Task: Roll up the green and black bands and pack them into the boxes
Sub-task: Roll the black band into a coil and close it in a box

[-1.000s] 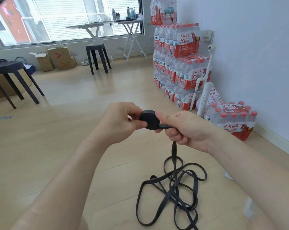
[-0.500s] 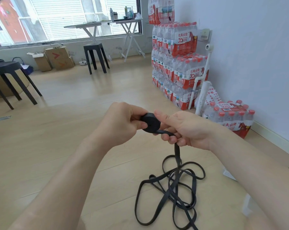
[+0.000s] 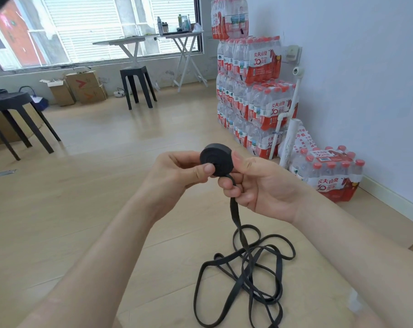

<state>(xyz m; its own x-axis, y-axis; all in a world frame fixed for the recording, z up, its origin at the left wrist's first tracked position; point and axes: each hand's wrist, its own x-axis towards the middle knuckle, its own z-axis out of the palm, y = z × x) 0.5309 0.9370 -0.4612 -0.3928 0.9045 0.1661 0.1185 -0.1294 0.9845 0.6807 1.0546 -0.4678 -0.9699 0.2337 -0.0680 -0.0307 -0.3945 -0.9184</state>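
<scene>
Mid-frame: left hand (image 3: 177,176) pinches black roll (image 3: 216,162); right hand (image 3: 255,185) fingers curl on the tail, feeding. Rolling step; keep winding.

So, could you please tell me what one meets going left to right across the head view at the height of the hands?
Black stool → left hand → rolled black band → right hand → pack of water bottles on the floor.
</scene>
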